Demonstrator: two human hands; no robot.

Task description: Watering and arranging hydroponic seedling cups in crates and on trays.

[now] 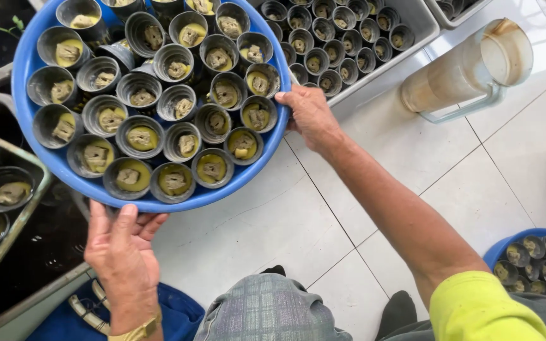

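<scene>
1. The left hand (121,252) grips the near rim of the blue basin (30,63), which is packed with small filled tins (178,142).
2. The right hand (311,113) clasps the basin's far-right rim.
3. Bare white floor tiles (254,221) lie between both hands; a grey tray (406,38) sits just beyond the right hand.

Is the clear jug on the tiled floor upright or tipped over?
Tipped over. The clear jug lies on its side on the tiled floor, its open mouth facing right; no liquid shows inside.
</scene>
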